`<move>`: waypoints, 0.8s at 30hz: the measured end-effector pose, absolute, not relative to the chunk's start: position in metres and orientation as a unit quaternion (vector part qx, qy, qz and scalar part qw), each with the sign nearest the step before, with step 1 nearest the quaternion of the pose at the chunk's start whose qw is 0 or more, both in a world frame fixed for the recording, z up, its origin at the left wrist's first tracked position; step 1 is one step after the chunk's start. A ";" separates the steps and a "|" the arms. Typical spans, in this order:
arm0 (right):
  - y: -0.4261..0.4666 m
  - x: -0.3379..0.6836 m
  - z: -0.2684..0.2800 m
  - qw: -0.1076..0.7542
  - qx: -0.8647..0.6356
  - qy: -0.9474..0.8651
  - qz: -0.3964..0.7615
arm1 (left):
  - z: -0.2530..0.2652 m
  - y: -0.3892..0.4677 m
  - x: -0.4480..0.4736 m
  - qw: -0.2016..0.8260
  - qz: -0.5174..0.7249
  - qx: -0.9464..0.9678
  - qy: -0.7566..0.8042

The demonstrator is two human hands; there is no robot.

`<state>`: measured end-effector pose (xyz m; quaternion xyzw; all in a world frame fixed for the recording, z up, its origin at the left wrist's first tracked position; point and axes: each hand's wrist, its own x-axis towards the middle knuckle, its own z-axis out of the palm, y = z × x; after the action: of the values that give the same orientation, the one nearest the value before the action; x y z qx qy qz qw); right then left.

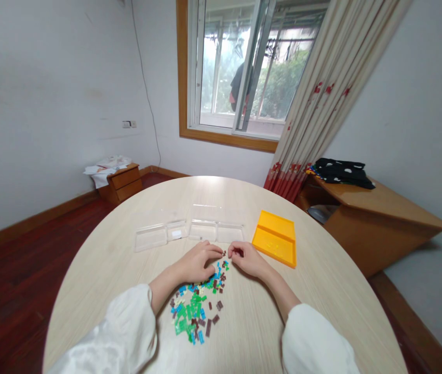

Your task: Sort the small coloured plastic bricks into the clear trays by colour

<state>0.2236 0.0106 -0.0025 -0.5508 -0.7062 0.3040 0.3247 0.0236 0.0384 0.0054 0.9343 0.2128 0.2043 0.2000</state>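
Small building bricks [191, 311] in green, blue, brown and cream lie loosely heaped on the table in front of me. My left hand [199, 262] rests over the top of this heap, thumb apart and fingers stretched to the right. Its fingertips are beside a few tiny brown bricks [224, 253]. On the other side of those bricks is my right hand [246, 258], its fingers curled in and pressed together. Whether a small piece sits between them is hidden. Several brown bricks [216, 319] lie apart at the heap's right edge.
Clear plastic boxes [150, 239] stand open behind my left hand, with another clear box [216, 232] beside them. An open yellow case [257, 243] with some yellow pieces lies to the right. Everything stands on a round wooden table [322, 291].
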 end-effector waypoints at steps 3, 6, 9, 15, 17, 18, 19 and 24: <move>0.010 0.223 -0.001 0.324 -0.554 -0.702 0.308 | 0.005 0.038 0.024 0.202 0.216 0.932 0.212; 0.010 0.223 -0.001 0.325 -0.556 -0.699 0.311 | 0.003 0.039 0.023 0.200 0.233 0.926 0.219; 0.011 0.224 -0.003 0.332 -0.553 -0.698 0.311 | 0.001 0.041 0.023 0.190 0.272 0.912 0.240; 0.012 0.224 -0.008 0.337 -0.547 -0.699 0.313 | -0.006 0.046 0.023 0.170 0.360 0.869 0.293; 0.013 0.224 -0.008 0.340 -0.548 -0.696 0.315 | -0.007 0.045 0.023 0.161 0.344 0.880 0.285; 0.012 0.223 -0.008 0.341 -0.549 -0.695 0.314 | -0.007 0.045 0.024 0.152 0.327 0.890 0.278; 0.012 0.223 -0.008 0.343 -0.549 -0.695 0.313 | -0.007 0.044 0.024 0.141 0.307 0.901 0.272; 0.012 0.222 -0.007 0.343 -0.552 -0.700 0.297 | -0.008 0.044 0.027 0.107 0.227 0.930 0.269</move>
<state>0.2218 0.0116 -0.0075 -0.5519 -0.6997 0.2968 0.3432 0.0269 0.0435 -0.0078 0.9299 0.2689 0.2271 0.1067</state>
